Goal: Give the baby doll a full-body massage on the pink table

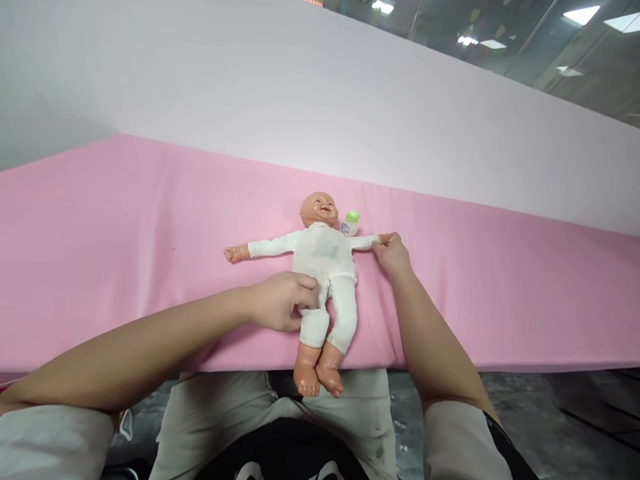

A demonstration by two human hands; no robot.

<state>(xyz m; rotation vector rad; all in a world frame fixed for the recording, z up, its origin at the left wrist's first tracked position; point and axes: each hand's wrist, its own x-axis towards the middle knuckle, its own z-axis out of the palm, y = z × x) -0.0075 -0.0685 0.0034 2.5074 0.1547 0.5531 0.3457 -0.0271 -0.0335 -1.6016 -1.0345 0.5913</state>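
On the pink table [125, 220], a doll [325, 267] in white clothes is lying on its back, feet hanging over the near edge. Left hand [280, 301] is pinching the clothing at its hip; right hand [393, 253] is closing fingertips on its wrist. A small bottle [351, 223] is sitting beside the head.

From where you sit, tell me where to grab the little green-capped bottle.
Grip the green-capped bottle by its green cap, coming from the far right side. It lies wedged between the doll head and the doll's outstretched arm, so its near side is blocked. The right hand at the doll's wrist is closest; the left hand rests at its hip.
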